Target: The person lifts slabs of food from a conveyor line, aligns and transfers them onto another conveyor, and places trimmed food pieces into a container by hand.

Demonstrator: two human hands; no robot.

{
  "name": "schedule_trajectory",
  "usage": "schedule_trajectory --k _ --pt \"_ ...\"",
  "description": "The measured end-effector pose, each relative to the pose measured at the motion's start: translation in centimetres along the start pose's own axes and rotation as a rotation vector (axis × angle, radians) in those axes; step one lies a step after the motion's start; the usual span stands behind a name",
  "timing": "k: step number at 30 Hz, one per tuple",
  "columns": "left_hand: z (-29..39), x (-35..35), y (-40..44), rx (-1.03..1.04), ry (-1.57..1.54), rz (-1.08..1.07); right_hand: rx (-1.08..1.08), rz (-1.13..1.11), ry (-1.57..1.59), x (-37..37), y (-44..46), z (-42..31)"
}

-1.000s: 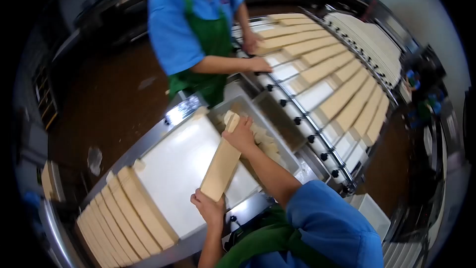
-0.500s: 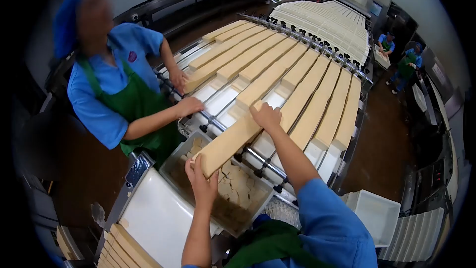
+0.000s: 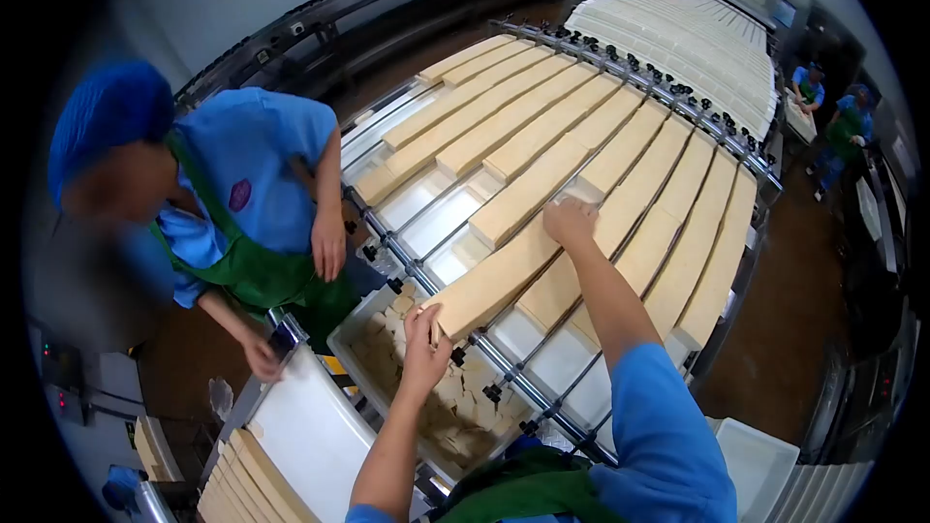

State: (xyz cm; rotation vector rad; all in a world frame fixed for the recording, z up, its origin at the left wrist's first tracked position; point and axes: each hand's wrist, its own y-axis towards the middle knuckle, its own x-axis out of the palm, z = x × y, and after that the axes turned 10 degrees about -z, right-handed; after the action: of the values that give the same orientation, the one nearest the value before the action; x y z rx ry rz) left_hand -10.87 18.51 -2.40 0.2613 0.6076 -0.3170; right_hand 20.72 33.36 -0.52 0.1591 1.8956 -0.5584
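Observation:
A long cream-coloured block (image 3: 499, 279) lies slanting across the near rail of the conveyor, between two rows of similar blocks. Its near end is gripped by my left hand (image 3: 424, 349), fingers on the end face. At its far end, my right hand (image 3: 572, 221) is closed over the top, next to other blocks. Below my left hand is a grey bin (image 3: 347, 341) with broken cream pieces (image 3: 455, 397) inside.
A co-worker (image 3: 237, 194) in a blue cap and green apron stands at the left. White surface (image 3: 305, 416) with stacked blocks (image 3: 254, 479) is at lower left. A white tub (image 3: 756, 460) stands lower right. Two people (image 3: 848, 126) are at the far right.
Both my hands have carried the block from over the white surface onto the conveyor. The co-worker's hands have left the conveyor, and one now reaches down beside the white surface.

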Motion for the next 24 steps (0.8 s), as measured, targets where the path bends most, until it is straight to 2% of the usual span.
schedule_trajectory --k 3,5,6,9,11,14,17,19,21,23,24 --pt "0.3 1.3 1.6 -0.007 0.034 0.01 0.04 0.094 0.006 1.4 2.5 1.3" --pt "0.5 2.7 2.9 0.009 -0.049 -0.002 0.072 0.075 -0.013 1.2 2.8 1.4" --pt "0.8 3.0 3.6 -0.033 -0.203 -0.061 0.042 0.12 0.03 0.9 1.9 1.1" --pt "0.7 5.0 4.8 -0.027 -0.297 -0.016 -0.016 0.142 0.076 0.6 0.1 0.3" --pt "0.7 5.5 4.4 -0.062 -0.193 0.024 -0.042 0.117 0.073 1.0 -0.3 0.1" --pt "1.1 4.8 2.7 -0.165 -0.226 0.102 -0.043 0.122 0.022 1.7 -0.2 0.9" --pt "1.2 3.1 -0.1 -0.158 -0.211 0.179 -0.06 0.158 -0.024 2.1 0.8 1.9" --pt "1.6 2.0 -2.9 -0.195 -0.124 0.234 -0.051 0.144 -0.055 2.0 0.9 1.9" --pt "2.8 1.2 -5.7 -0.17 0.113 0.309 -0.027 0.153 -0.113 2.1 0.9 1.6" --pt "1.9 0.7 -9.0 -0.202 0.03 0.319 -0.025 0.092 -0.155 1.8 -0.4 0.3" --pt "1.8 0.5 -10.7 -0.224 -0.051 0.362 -0.078 0.155 -0.158 2.6 -1.2 -0.3"
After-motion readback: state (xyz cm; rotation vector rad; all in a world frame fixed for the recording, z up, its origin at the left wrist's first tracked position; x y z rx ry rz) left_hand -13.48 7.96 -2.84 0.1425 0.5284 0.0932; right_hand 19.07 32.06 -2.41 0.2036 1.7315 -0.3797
